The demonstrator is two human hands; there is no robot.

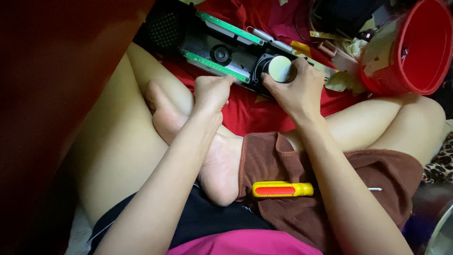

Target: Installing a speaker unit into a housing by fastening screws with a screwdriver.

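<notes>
The right hand (295, 92) is wrapping around the big round speaker magnet (279, 68), fingers curled over its silver top and gripping it; the left hand (212, 92) is bunching up, fingertips pressing together against the near edge of the long black speaker chassis (203, 45), pinching down at the end of a green circuit strip (214, 66); whether anything small is sitting between those fingertips, I cannot tell. The chassis is lying slantwise on the red cloth (255, 111), just beyond the person's crossed legs; two green circuit strips are running along it, the second strip (229, 27) on the far edge, and one small round driver (220, 53) is sitting between them; one perforated black grille (163, 29) is showing at its left end. Nearer the camera, one screwdriver with a yellow and red handle (282, 189) is resting on a brown towel (283, 160) across the lap, its metal tip (375, 189) poking out beyond the right forearm. Off to the upper right, one red plastic bucket (420, 52) is tipping on its side, with crumpled paper scraps (347, 78) just beside it; two silver cylinders (271, 40) are lying behind the chassis.
</notes>
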